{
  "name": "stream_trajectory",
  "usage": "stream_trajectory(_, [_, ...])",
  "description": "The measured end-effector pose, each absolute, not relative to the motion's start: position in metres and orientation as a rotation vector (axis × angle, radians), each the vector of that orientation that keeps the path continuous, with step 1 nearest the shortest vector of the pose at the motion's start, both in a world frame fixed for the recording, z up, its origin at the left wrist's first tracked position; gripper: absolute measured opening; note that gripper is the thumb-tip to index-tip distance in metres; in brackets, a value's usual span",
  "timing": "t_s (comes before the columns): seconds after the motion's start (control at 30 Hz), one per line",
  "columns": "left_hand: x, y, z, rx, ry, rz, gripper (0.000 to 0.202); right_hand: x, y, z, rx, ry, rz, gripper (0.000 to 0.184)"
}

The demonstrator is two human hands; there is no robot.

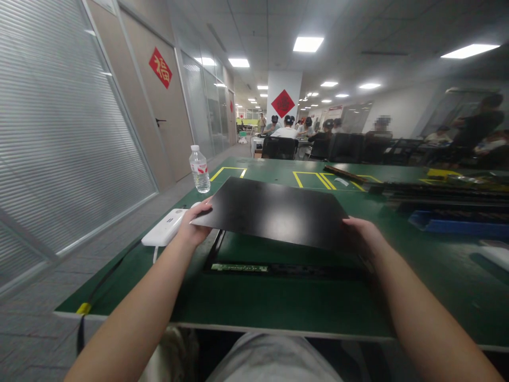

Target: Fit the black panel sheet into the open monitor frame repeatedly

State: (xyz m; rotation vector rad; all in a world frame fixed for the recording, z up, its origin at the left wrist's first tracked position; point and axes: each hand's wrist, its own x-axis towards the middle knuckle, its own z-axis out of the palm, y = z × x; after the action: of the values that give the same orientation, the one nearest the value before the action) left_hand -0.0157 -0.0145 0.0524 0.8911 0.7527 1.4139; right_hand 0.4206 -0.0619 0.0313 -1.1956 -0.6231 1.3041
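Left hand (199, 220), at the centre left of the frame, is closed on the left edge of a black sheet (274, 212), pinching it near the close corner. Right hand (363, 233), right of centre, grips the opposite edge, partly curled; its lower fingers are blurred and hard to make out. Between them the sheet spans the middle of the frame, face up, with a pale sheen at its centre.

Below the sheet's near edge, a thin dark frame (217, 248) lies on the green table (278, 305), a green strip (239, 268) along its near side. Just beside the left wrist sits a white box (164, 229) with a cord; beyond it, a clear bottle (200, 172) stands upright.

Yellow tape (228, 168) marks outlines on the far part of the table. At the right of the frame lie dark bars (433, 196) and a blue piece (457, 224). People (286, 131) sit at the upper centre, under a red sign (282, 103) on a pillar (292, 79).
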Motion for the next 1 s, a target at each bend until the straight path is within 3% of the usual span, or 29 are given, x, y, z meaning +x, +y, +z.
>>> stream_trajectory(0.13, [-0.015,-0.017,0.056,0.949,0.767,1.43,0.057,0.417,-0.06,0.029,-1.227,-0.719,1.46,0.028])
stream_trajectory(0.63, [-0.008,-0.016,0.049,0.974,0.81,1.429,0.057,0.44,-0.046,0.019,-1.449,-0.68,1.077,0.027])
stream_trajectory(1.0, [-0.004,-0.017,0.045,1.039,0.918,1.457,0.041,0.444,-0.048,0.022,-1.573,-0.688,0.898,0.017])
